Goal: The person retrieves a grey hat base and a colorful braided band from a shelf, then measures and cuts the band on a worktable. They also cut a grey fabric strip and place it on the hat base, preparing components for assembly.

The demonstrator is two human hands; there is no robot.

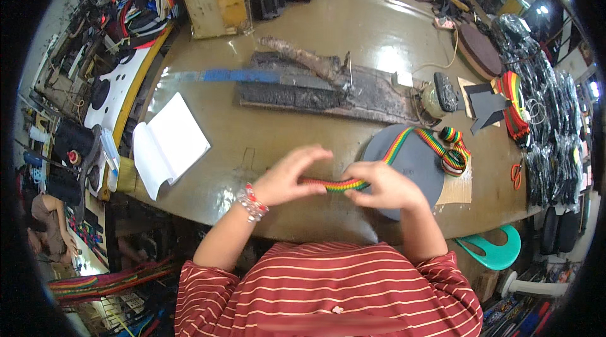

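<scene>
A narrow woven strap [398, 147] striped red, yellow and green runs from a loose coil [456, 159] across a round dark grey board to my hands. My right hand [386, 184] pinches the strap close to its end, at the board's left edge. Between the two hands a short length of strap [339, 186] spans the gap. Its tip lies against the thumb side of my left hand [284, 176], whose fingers are stretched out and apart from the thumb. A bead bracelet [254, 204] circles my left wrist.
Beneath the right hand lies the grey round board [413, 176]. An open notebook [172, 141] rests at left. Farther back are a worn dark plank [290, 96] and a glass jar [434, 100]. Orange-handled scissors [516, 176] lie right, near plastic-wrapped bundles [548, 110]. A green stool [499, 250] stands by the table edge.
</scene>
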